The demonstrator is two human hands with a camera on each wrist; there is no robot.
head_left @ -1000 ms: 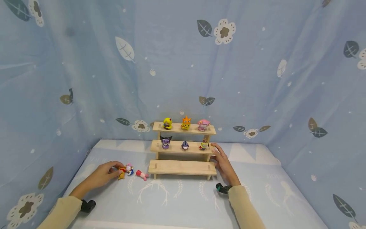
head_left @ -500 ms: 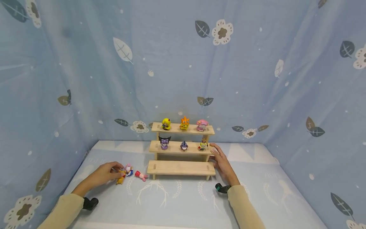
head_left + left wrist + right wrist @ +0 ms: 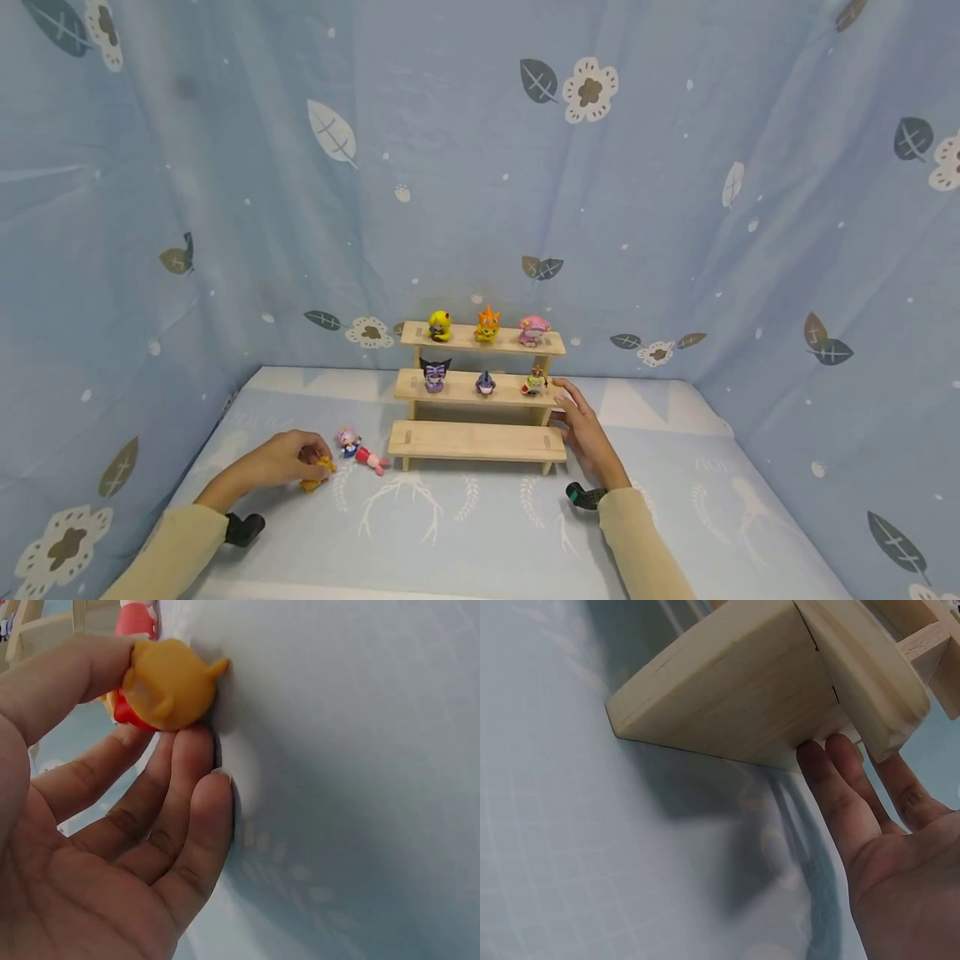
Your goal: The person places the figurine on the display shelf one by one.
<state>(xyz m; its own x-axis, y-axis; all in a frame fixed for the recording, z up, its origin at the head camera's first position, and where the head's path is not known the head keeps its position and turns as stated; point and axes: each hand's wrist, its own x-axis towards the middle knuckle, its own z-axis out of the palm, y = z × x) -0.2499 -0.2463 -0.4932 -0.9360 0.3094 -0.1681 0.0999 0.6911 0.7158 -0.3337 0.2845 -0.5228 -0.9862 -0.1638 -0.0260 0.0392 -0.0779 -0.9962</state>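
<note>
My left hand (image 3: 273,463) pinches a small yellow bear figurine (image 3: 318,473) low over the cloth. In the left wrist view, the figurine (image 3: 176,684) sits between thumb and fingers, its red shirt partly hidden. Just right of that hand lie a pink-haired figurine in blue (image 3: 348,442) and a red-and-pink figurine (image 3: 372,460), close together. My right hand (image 3: 588,433) rests against the right side of a three-step wooden display shelf (image 3: 480,439). Its fingers, fairly straight, touch the wooden side panel (image 3: 742,712) in the right wrist view.
Three figurines stand on the top step (image 3: 510,339), among them an orange spiky one (image 3: 487,325). The middle step (image 3: 461,389) bears three more, including a purple one with black ears (image 3: 434,375). A patterned blue curtain (image 3: 450,167) hangs behind the table.
My left hand has drawn the bear figurine slightly toward me and turned it. The pink-haired figurine has shifted right, up to the red-and-pink one. My right hand stays in place at the shelf.
</note>
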